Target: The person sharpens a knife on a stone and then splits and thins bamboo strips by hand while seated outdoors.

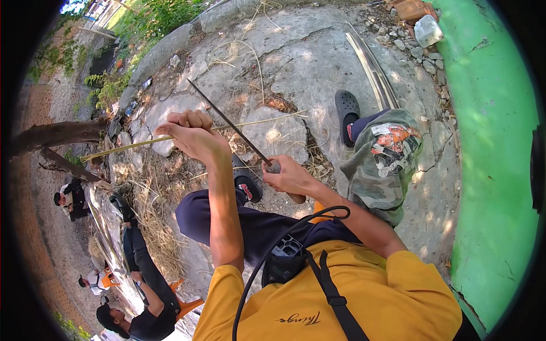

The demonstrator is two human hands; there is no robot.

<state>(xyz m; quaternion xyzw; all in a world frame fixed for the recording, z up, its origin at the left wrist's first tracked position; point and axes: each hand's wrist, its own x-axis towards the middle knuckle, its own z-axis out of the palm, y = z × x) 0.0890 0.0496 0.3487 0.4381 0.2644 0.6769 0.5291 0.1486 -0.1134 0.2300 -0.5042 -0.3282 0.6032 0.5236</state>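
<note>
My left hand (196, 139) is closed round a long thin strip, which looks like split bamboo (128, 146). The strip runs across in front of me, its frayed, lighter end at the right. In my right hand (290, 175) is a knife (232, 124) with a long, narrow dark blade, gripped by its handle. The blade slants up and left, crossing the strip just right of my left hand. Whether it touches the strip I cannot tell. A camouflage cloth (381, 196) with a worn print covers my right knee.
Several long split strips (369, 68) lie on the cracked concrete (296, 51) beyond my right foot. A green wall (489, 142) rises at right. Shavings (162, 227) lie at left, near a tree trunk (62, 133) and a seated person in dark clothes (145, 284).
</note>
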